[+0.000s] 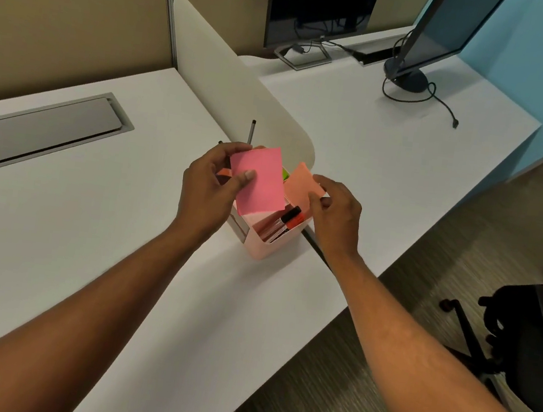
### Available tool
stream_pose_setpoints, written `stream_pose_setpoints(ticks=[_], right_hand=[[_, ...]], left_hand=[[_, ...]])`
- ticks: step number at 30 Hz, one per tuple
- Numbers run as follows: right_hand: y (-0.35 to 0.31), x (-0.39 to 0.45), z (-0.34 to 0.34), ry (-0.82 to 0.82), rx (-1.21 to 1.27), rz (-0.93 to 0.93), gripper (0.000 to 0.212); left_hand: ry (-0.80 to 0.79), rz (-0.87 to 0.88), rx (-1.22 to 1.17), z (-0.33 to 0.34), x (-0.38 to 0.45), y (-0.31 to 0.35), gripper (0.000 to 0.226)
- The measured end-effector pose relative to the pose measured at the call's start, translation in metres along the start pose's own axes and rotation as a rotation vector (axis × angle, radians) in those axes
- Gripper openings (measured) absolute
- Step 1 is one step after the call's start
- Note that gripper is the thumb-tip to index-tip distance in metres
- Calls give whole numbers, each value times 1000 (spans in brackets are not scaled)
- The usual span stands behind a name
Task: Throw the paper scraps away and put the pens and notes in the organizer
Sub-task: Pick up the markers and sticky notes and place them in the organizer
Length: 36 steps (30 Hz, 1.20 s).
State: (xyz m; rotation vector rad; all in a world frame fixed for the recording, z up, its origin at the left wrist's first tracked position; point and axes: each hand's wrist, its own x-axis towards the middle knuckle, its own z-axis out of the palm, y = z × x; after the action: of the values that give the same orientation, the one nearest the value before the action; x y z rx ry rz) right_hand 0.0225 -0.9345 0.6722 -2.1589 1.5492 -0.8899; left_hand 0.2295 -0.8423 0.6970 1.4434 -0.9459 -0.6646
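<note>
Fingers and thumb of the left hand (209, 185) pinch a pink note (259, 183) by its left edge, thumb pressed flat on the face; the sheet hangs tilted over the mouth of the organizer (267, 240). At about three o'clock from it, the right hand (333, 210) pinches an orange note (304, 184) between thumb and curled fingers, its lower edge apparently already inside the far compartment, though the pink sheet hides that part.

To do this step well, I judge the orange note should go down first, since it is nearer its slot: lower it straight, edge first, and release only once it stands against the compartment wall. The pink note then wants turning upright so its bottom edge leads, and it should slide in behind or beside the orange one, not across the markers (287, 221) that lean in the near compartment at five o'clock from the pink sheet. A sheet dropped flat would likely bridge the rim or curl.

Something green (285, 174) shows between the two notes, too little of it to name. Beyond the left hand, at twelve o'clock, a thin grey pen (251, 132) stands up or leans behind the organizer; whether it sits inside or is held by the left fingers I cannot tell. Farther off on the white desk (89, 216) lies a grey cable hatch (42, 127) at ten o'clock, and two monitors (323, 8) stand at one o'clock.
</note>
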Motion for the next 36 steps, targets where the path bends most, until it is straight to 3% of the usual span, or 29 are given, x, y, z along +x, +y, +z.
stream_pose_setpoints(ticks=[2,5,8,11,14,16,19,22,29,36], right_hand=[[0,-3,5,-50,-20,-17,31],[-3,-6,10,-100,-91,-40,58],[4,1,15,-124,-319,-78,28],[3,8,7,-169,-359,35,23],[-12,11,-15,-62,-22,63,29],[-28,11,-31,-176,253,8,33],[-47,10,-48,-349,277,-94,37],[-47,18,-56,-241,272,-100,30],[-25,23,-56,213,302,-8,23],[-18,10,-20,181,172,-21,26]], left_hand=[[-6,-2,7,1,-2,-2,33],[-23,6,11,2,-5,-4,33],[-33,25,26,4,-7,-3,34],[-45,38,36,7,-8,-1,38],[-68,51,75,14,-8,0,43],[-85,76,101,20,-7,3,45],[-126,102,115,31,-6,9,45],[-122,109,128,39,-4,12,45],[-1,51,82,28,-8,0,35],[1,26,87,20,-14,-5,33]])
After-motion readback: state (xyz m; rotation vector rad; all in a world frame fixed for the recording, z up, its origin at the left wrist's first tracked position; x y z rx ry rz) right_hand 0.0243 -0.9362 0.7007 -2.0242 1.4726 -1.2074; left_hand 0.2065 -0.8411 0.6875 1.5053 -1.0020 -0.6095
